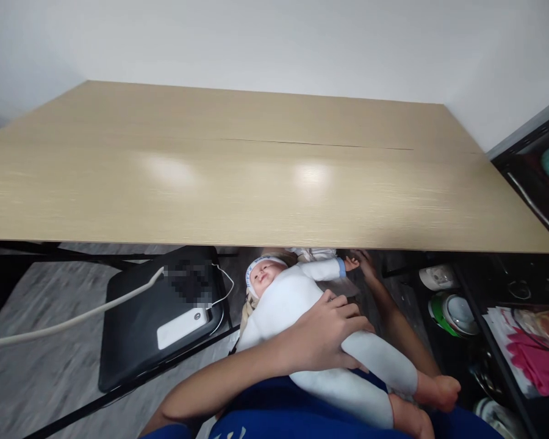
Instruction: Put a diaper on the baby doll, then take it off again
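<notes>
A baby doll (297,299) in a white suit and a white cap lies on my lap below the table's front edge, head to the left, bare feet to the right. My left hand (329,332) lies over the doll's belly and hip, fingers curled round its body. My right hand (363,265) reaches under the table edge by the doll's raised hand; the tabletop hides most of its fingers.
A long light wooden table (256,177) fills the view, its surface bare. Under it on the left stands a black chair (137,329) with a white power bank (183,326) and cables. Shelves with bowls (452,311) and cloths stand at the right.
</notes>
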{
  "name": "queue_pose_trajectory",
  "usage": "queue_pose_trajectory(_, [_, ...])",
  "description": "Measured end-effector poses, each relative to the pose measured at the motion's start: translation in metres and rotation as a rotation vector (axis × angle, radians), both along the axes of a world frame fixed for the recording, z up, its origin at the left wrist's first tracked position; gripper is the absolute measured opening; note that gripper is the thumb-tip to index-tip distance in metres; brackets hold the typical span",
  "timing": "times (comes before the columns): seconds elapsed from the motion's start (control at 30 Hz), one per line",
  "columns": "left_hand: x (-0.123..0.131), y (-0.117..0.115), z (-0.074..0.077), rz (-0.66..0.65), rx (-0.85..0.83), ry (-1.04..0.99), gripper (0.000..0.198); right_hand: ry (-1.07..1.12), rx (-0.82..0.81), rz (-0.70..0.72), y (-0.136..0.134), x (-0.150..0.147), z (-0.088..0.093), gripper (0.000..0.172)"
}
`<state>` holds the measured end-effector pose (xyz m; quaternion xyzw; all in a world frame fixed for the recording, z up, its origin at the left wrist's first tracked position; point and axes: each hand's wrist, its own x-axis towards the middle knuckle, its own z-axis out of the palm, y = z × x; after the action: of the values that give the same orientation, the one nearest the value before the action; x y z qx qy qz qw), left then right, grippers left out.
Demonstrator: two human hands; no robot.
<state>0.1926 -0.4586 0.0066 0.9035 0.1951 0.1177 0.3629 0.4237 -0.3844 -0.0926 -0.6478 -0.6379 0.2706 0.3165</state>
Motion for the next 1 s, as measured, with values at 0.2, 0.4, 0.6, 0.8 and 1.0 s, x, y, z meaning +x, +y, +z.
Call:
queue_pose_trajectory(0.2, [0.002, 0.000, -0.002, -0.068, 0.072, 0.002, 0.051, 0.175, -0.097, 0.166, -0.025, 0.022, 0.012, 0.054])
queue_pose_trajectory(0.4, [-0.004, -0.003, 0.005, -0.007, 0.013, -0.070, 0.056, -0.089, -0.189, 0.605, -0.011, -0.020, 0.050, 0.053])
queue_pose_trajectory(0.6, [-0.105, -0.052, -0.047, 0.910, -0.004, -0.315, 0.028, -0.283, -0.041, 0.610, -0.012, -0.049, 0.061, 0.017])
queue_pose_trajectory(0.8, [-0.168, -0.082, -0.084, 1.078, -0.641, 0.029, 0.064, -0.286, 0.057, 0.640, -0.021, -0.056, 0.079, 0.019])
queue_pose_trajectory(1.0, [-0.167, -0.089, -0.047, 1.087, -0.465, 0.033, 0.042, -0.241, 0.182, 0.686, -0.027, -0.058, 0.124, 0.028])
